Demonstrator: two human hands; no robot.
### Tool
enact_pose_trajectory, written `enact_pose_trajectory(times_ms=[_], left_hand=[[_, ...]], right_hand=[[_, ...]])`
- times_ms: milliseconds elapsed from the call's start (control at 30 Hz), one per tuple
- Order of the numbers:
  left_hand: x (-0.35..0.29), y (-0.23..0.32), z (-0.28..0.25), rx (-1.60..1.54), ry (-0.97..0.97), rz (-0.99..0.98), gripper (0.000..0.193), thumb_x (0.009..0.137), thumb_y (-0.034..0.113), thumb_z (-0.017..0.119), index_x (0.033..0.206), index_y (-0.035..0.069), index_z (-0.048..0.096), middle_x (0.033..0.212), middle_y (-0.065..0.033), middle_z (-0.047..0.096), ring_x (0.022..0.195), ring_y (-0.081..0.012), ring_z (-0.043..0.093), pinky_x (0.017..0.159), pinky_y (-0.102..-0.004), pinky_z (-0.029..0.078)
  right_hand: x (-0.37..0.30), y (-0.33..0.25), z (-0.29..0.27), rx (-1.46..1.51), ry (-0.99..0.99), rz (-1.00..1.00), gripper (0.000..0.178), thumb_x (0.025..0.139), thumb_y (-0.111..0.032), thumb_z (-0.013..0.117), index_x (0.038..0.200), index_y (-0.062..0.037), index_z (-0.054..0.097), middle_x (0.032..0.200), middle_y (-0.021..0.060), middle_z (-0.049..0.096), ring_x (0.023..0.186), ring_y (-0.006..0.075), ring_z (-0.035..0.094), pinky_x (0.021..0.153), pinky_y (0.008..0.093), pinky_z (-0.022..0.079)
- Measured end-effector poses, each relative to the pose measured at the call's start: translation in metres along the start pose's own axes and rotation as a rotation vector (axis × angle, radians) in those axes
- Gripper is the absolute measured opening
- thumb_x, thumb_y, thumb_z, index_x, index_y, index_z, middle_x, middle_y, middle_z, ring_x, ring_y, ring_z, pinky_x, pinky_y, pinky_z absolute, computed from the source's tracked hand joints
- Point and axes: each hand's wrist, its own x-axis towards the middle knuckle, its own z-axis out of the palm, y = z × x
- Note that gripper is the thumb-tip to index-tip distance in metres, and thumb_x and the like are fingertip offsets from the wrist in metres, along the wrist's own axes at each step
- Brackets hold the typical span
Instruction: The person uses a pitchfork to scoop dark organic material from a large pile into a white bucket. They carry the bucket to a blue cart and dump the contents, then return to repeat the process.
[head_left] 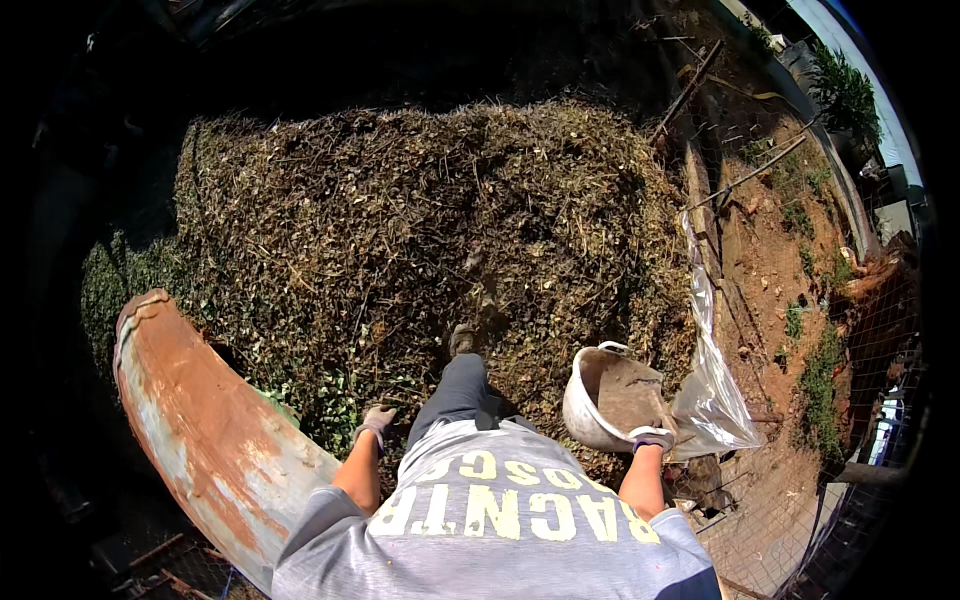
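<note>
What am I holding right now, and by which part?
The right grip holds the white tub by its near rim or handle; which, I can't tell. The left grip appears empty.

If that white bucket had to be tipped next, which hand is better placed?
Probably the right hand: it is at the near rim of the white bucket, seemingly gripping it. The left hand is apart from the bucket, off to the left by the leafy heap.
</note>
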Motion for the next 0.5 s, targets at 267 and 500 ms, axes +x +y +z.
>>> enact_pose_trajectory(times_ms=[267,500], left_hand=[[0.077,0.417,-0.147,0.118,0.109,0.385,0.042,0.084,0.033,0.062,0.118,0.008,0.063,0.111,-0.0117,0.068,0.103,-0.0248,0.063,0.089,-0.034,0.048],[0.108,0.637,-0.135,0.085,0.094,0.57,0.041,0.085,0.029,0.061,0.119,0.007,0.062,0.112,-0.0137,0.067,0.102,-0.0253,0.064,0.089,-0.0325,0.048]], right_hand=[[0.001,0.075,0.003,1.069,-0.036,0.138,0.04,0.098,-0.036,0.03,0.121,-0.0161,0.057,0.108,0.0009,0.065,0.091,0.0158,0.063,0.073,0.0318,0.048],[0.05,0.142,-0.042,1.597,-0.201,0.097,0.045,0.095,-0.044,0.033,0.124,-0.0176,0.055,0.116,0.0001,0.061,0.099,0.0167,0.06,0.079,0.0335,0.046]])
